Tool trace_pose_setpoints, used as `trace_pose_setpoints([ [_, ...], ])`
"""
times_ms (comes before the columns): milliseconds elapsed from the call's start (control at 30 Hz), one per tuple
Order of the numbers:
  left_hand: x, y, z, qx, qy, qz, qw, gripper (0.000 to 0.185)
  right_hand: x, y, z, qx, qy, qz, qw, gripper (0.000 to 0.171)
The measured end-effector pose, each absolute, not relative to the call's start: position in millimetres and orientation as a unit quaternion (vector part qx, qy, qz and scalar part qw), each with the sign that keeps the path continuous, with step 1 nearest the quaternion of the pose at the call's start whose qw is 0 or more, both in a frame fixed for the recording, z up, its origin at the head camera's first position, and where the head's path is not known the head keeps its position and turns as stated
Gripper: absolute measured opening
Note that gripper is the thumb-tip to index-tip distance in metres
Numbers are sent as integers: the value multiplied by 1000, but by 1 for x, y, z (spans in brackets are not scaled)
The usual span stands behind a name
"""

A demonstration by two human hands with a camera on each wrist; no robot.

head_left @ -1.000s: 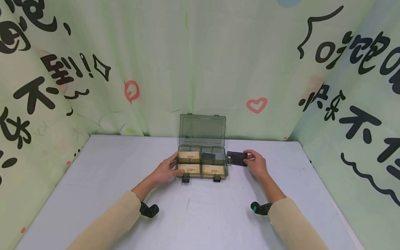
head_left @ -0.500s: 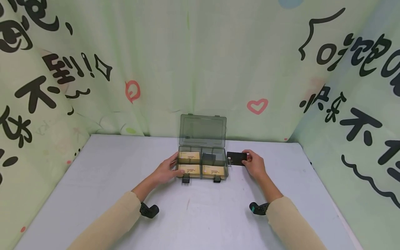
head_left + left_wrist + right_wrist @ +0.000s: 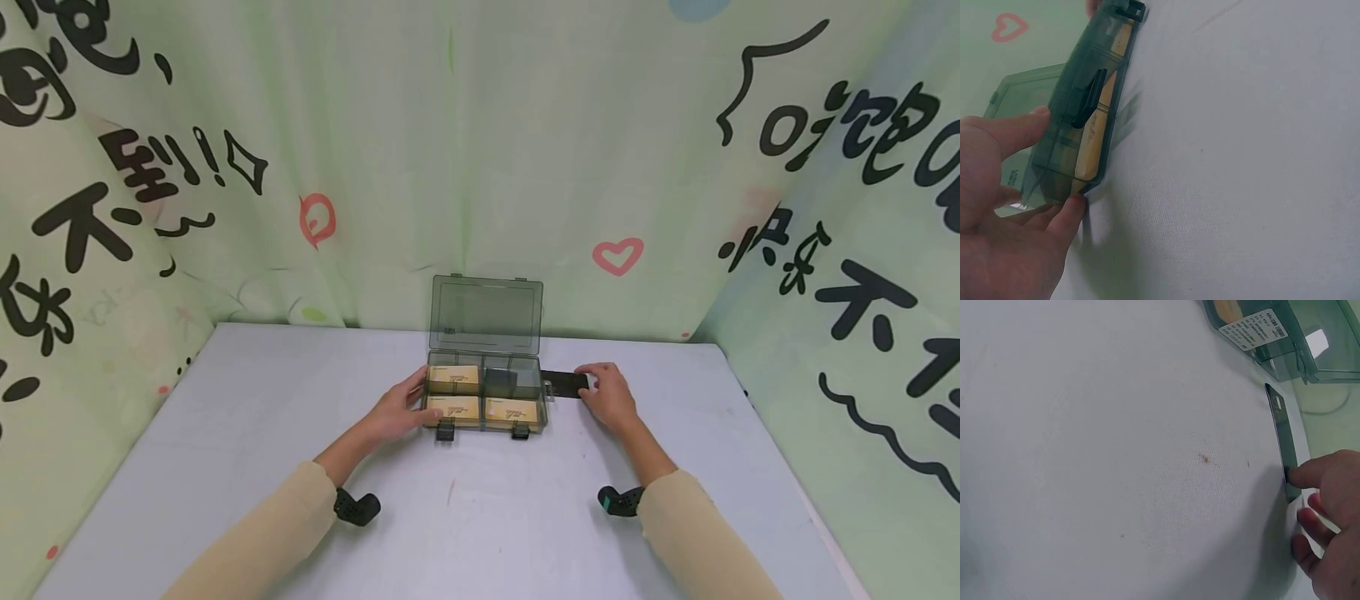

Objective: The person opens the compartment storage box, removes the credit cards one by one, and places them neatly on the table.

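Note:
A clear grey-green compartment case [image 3: 484, 350] stands with its lid raised in the head view. My left hand [image 3: 397, 407] grips its left end; in the left wrist view the thumb lies over the front wall and the fingertips are at the corner. Yellow boxes [image 3: 511, 410] fill both front compartments, and another yellow box [image 3: 453, 377] sits in the back left one. At the case's right side, my right hand [image 3: 611, 396] pinches the right end of a thin black rectangular card [image 3: 565, 383]. The right wrist view shows a pale slot near the card's far end.
White cloth covers the table [image 3: 480, 517]. A pale green curtain [image 3: 495, 167] with dark lettering encloses the back and both sides. Two dark latches [image 3: 446, 431] hang from the case's front edge. A printed label [image 3: 1254, 329] is stuck on the case's side.
The right hand has moved slightly left with the black card, whose left end now meets the case's right side. The card looks narrower from above. The left hand and case stay put.

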State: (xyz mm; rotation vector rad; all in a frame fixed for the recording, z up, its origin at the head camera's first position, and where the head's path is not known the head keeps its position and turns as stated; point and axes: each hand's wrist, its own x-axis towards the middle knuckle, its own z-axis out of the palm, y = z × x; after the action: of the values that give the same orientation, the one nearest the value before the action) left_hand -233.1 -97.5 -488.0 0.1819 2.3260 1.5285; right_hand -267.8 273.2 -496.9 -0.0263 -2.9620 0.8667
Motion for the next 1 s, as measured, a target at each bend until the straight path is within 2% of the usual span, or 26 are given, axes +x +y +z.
trace_pose_setpoints([
  [267,-233,-98,-489,62,823,537,173,89,-266,272,-499,-14,-956,293,30,34],
  [633,-233,-99,-489,73,818,545,172,88,-259,271,-502,-5,-938,339,77,31],
  [1000,-232,-98,-489,65,818,545,171,88,-252,262,-493,-21,-922,375,92,28],
])
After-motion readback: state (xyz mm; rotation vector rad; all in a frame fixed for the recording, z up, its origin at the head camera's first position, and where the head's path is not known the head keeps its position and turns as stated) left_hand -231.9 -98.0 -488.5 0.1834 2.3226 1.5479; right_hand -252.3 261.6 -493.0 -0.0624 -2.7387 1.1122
